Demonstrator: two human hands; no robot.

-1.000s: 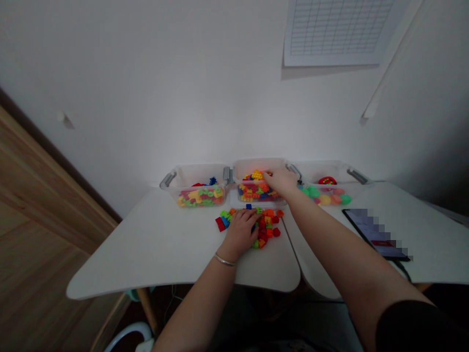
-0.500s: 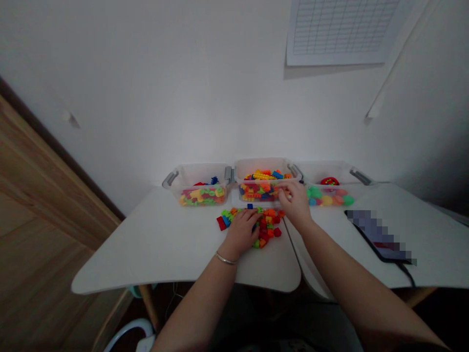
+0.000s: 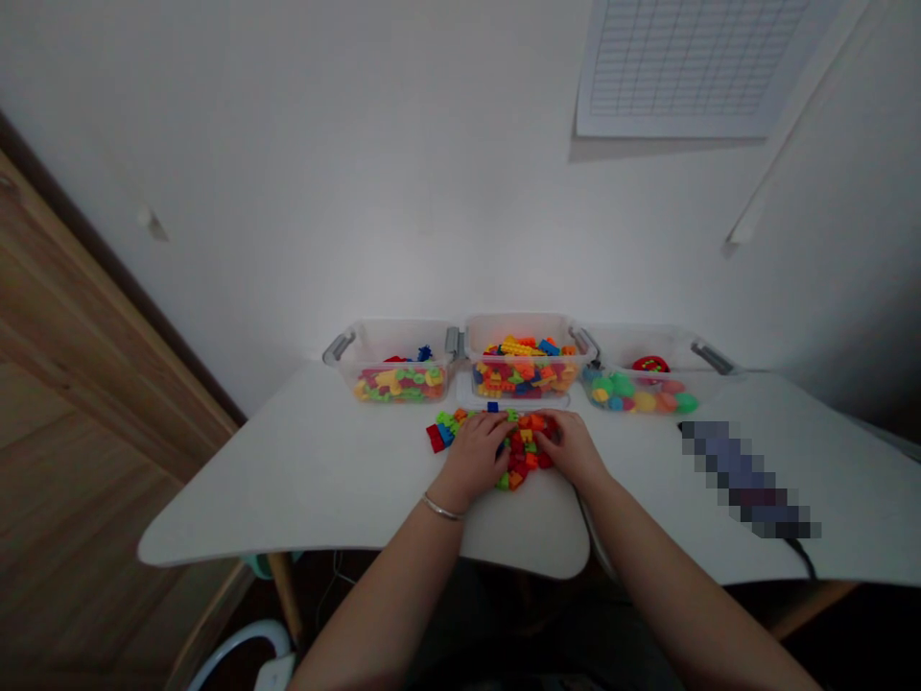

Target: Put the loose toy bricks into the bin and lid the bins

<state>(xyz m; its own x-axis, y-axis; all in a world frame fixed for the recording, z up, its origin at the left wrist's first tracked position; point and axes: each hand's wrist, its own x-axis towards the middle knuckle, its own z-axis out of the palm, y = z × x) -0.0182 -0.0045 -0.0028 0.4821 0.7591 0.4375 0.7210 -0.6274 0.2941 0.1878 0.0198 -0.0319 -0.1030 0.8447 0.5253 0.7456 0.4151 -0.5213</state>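
A loose pile of small toy building bricks (image 3: 519,451) in red, orange, green, yellow and blue lies on the white table. My left hand (image 3: 476,451) rests over the left part of this pile, its fingers reaching across the bricks and apart from the thumb. At the pile's right edge is my right hand (image 3: 574,447), with thumb and fingers apart and curved about some bricks. Whatever lies under the palms is hidden. Just behind the pile stands a clear bin of bricks (image 3: 524,380). A blue brick (image 3: 493,407) sits at the back of the pile.
Left of the middle bin is another clear bin (image 3: 399,386) of colourful pieces. A third bin (image 3: 640,392) at right holds rounded coloured toys. A blurred-out phone-like device (image 3: 744,480) with a cable lies on the right table (image 3: 648,518). The wall (image 3: 403,192) rises behind the bins.
My right hand has moved down and toward me, from the front of the middle bin to the right side of the brick pile. My left hand stays on the pile.
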